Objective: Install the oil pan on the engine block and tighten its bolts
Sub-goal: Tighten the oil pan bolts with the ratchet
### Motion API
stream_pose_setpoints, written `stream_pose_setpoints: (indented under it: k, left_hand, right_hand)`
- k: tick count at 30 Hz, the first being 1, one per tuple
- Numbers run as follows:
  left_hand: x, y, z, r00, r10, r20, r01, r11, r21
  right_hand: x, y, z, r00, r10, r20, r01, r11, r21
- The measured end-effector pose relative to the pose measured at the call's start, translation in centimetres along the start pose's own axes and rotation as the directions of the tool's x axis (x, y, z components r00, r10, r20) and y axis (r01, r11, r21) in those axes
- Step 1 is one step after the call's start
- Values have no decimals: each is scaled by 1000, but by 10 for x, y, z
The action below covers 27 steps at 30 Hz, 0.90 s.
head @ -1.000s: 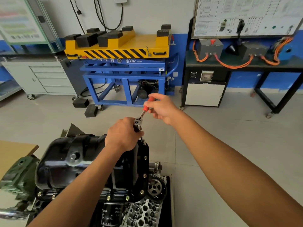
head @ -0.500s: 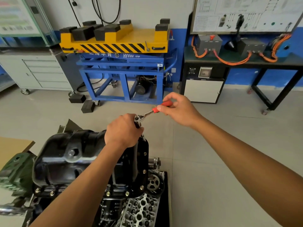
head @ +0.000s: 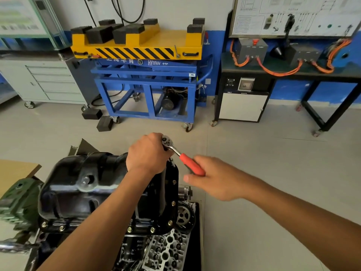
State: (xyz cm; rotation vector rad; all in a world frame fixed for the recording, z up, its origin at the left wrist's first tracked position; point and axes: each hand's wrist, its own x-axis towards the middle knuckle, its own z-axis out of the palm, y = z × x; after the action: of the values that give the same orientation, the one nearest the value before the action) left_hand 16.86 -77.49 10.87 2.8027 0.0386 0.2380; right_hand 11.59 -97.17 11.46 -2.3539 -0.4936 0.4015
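Head view, left grip (head: 147, 153) curled round ratchet (head: 183, 158) head, right grip (head: 216, 178) — clamped on handle

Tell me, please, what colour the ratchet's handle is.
The ratchet handle is red; the ratchet head is silver metal. The head view shows it best.

The scene is evenly and brightly lit; soft glare is seen on the black oil pan (head: 78, 184), and edges are bowed and blurred.
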Motion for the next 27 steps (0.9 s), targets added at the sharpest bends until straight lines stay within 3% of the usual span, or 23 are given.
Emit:
stream_pose_setpoints:
  k: [13,22,27]
  left_hand:
    - [3,-2,0,999,12,44,-13,999,46]
    - [4,0,-2,997,16,74,-19,999,28]
    - [4,-1,-2,996,13,85,-14,1000,19]
  right_hand:
    - [8,-49,32,991,5,134,-16,996,86]
    - [20,-33,-47,949,198,245,-135,959,-251]
    - [32,-33,-73,948,219,229,-123,920,-372]
